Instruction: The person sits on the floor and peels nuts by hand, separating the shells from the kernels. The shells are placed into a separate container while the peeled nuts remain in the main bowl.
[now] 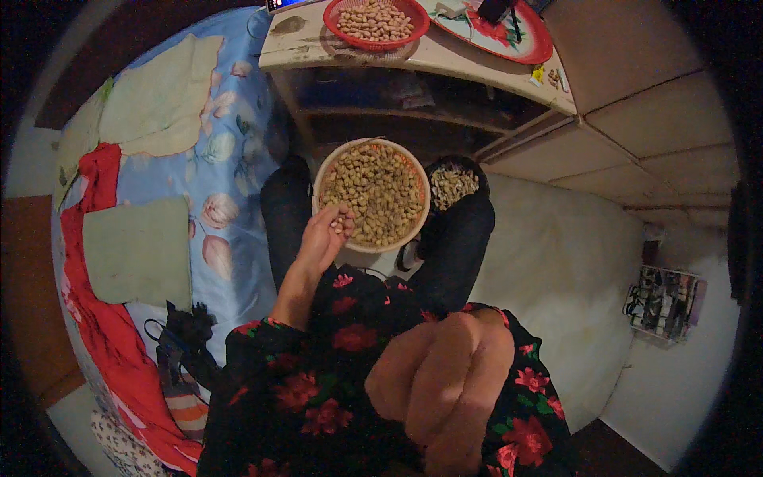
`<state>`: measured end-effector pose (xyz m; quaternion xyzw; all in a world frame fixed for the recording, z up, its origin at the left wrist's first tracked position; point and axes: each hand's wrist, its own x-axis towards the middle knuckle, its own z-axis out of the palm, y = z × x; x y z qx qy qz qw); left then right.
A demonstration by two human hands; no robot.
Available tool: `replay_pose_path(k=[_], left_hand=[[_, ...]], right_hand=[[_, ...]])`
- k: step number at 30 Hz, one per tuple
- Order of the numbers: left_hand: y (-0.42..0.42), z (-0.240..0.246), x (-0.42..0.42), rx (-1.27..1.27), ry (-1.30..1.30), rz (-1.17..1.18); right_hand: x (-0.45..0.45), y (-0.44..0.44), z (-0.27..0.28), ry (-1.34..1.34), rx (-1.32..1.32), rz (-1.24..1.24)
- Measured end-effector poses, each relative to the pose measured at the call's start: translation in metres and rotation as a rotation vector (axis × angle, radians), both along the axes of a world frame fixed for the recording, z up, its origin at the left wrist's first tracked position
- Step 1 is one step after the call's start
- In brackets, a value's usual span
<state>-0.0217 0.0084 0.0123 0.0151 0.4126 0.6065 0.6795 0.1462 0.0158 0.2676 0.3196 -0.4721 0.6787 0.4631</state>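
My left hand (331, 232) is at the lower left rim of a round basket (318, 179), its palm turned up and fingers curled around a few small pale nuts or kernels. Many brownish nuts, seemingly in their shells, fill the basket between my knees. Close to the camera, my right hand (447, 375) is raised large and blurred before my flowered black garment; its fingers are bent, and whether it holds anything cannot be seen. Beside my right knee a dark container (484, 179) holds pale shells or pieces.
A red plastic basket (375, 45) of pale nuts stands on the table (298, 50) ahead, beside a red-rimmed tray (536, 56) bearing dark objects. At left is a bed with a blue floral cover (220, 179), folded cloths and a black strapped item (185, 346). A wall rack (664, 304) hangs at right.
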Motion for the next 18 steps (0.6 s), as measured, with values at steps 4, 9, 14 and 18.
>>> replay_pose_path(k=[4, 9, 14, 18], left_hand=[[-0.004, -0.012, -0.008, 0.020, -0.060, 0.006], [-0.007, -0.009, -0.017, 0.042, -0.086, 0.116], [-0.005, 0.008, -0.021, 0.017, 0.033, 0.121], [-0.012, 0.006, -0.022, 0.003, 0.044, 0.125]], right_hand=[[-0.004, 0.005, 0.015, -0.100, -0.073, 0.031], [-0.008, 0.052, -0.030, -0.811, -0.031, -0.606], [-0.039, 0.126, -0.244, -1.259, 0.482, -1.127], [-0.038, 0.130, -0.305, -1.447, 0.943, -1.146]])
